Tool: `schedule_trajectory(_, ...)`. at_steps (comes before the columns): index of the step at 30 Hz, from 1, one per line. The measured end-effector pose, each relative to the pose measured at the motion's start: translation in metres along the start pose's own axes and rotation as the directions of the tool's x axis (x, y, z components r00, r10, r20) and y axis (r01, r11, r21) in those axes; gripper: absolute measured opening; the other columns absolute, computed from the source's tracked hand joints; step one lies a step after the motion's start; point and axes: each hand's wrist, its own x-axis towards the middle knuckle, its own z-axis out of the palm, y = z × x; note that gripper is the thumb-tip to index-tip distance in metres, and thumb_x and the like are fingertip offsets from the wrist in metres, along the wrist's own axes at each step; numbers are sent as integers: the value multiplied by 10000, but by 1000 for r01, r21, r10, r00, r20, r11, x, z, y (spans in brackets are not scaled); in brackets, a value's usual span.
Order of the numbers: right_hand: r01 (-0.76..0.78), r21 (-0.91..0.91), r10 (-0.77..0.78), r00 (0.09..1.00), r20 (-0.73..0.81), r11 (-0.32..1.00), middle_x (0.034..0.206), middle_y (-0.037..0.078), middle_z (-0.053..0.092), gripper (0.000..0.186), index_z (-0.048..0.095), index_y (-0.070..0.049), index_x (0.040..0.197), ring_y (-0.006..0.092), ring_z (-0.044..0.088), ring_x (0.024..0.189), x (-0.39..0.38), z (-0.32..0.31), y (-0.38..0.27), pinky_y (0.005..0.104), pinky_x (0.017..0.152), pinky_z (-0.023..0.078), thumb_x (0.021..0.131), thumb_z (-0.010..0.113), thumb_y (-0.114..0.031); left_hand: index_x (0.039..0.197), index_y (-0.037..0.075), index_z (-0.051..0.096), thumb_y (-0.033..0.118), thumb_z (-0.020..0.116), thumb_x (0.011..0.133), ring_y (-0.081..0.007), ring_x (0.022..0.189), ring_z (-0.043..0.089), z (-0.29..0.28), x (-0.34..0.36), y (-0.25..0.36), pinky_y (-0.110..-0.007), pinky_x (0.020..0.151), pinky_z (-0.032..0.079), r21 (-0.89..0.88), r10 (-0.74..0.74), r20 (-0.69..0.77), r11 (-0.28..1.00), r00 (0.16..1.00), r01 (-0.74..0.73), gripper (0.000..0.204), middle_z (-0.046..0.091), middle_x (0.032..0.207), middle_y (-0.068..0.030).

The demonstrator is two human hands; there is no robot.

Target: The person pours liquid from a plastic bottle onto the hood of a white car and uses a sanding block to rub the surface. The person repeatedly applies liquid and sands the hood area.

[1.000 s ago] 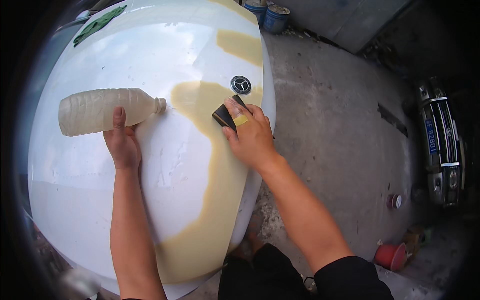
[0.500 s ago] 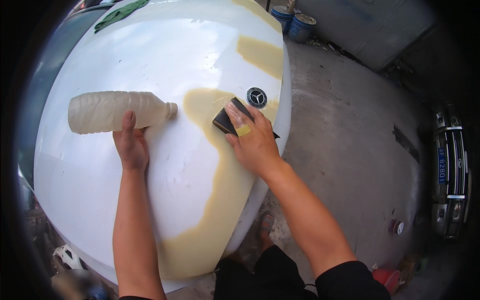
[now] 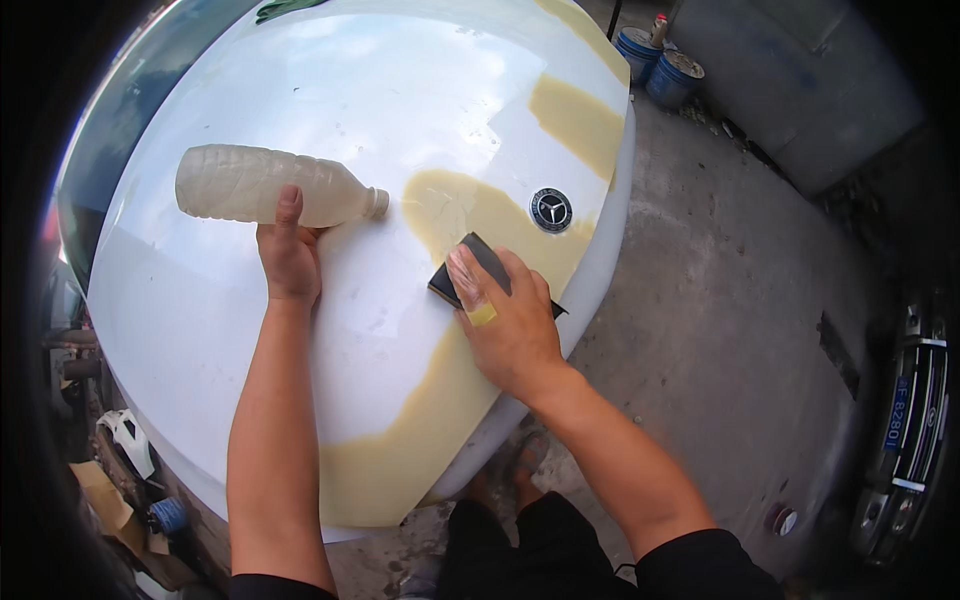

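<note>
My left hand (image 3: pixel 290 258) is wrapped round a cloudy, ribbed plastic bottle (image 3: pixel 245 184), thumb on top. The bottle lies sideways over a white car hood (image 3: pixel 270 350), its neck pointing right. A black sanding block (image 3: pixel 487 262) is in my right hand (image 3: pixel 512 325), pressed on the hood's front part. Clear film and a yellow strip cover one finger of that hand. Under and around the block runs a tan filler patch (image 3: pixel 450 205) that continues along the hood's edge toward me. The block's underside is hidden.
A round emblem (image 3: pixel 551 210) sits beyond the block. Farther off are another tan patch (image 3: pixel 578 122), a green cloth (image 3: pixel 285 9) and blue buckets (image 3: pixel 674 78). A detached dark bumper (image 3: pixel 905 430) stands at right, a round can (image 3: pixel 781 519) on the concrete floor (image 3: pixel 730 330).
My view has shifted, so the hood appears displaced. The right hand with the block has slid toward me and left, away from the emblem. The left hand keeps its hold on the bottle.
</note>
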Motion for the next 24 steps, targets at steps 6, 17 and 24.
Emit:
schedule_trajectory(6,19,-25,-18,999,37,999,1457,51,534,508,554,-84,1376,394,495,1192,-46,-11,-16,508,938,405,872,611,-76,1366,8,430,459,612,955,-290,1215,558,2,4,-3,-473,1055,455,14,35,15,999,999,-35,637,549,1301,-134)
schedule_trajectory(17,-35,-24,36,996,83,999,1464,27,529,479,617,-121,1329,382,493,1204,-76,-15,-39,487,929,405,854,679,-119,1339,-2,479,375,655,963,-248,1201,554,2,-1,-5,-415,1046,453,-97,57,-46,993,997,-61,560,561,1290,-112)
schedule_trajectory(24,-27,-68,26,1000,-10,997,1458,46,532,496,606,-114,1345,401,492,1192,39,12,-8,489,944,407,854,679,-130,1348,-2,474,357,670,958,-240,1199,551,9,4,-10,-406,1045,450,-117,68,-45,990,997,-73,565,556,1294,-106)
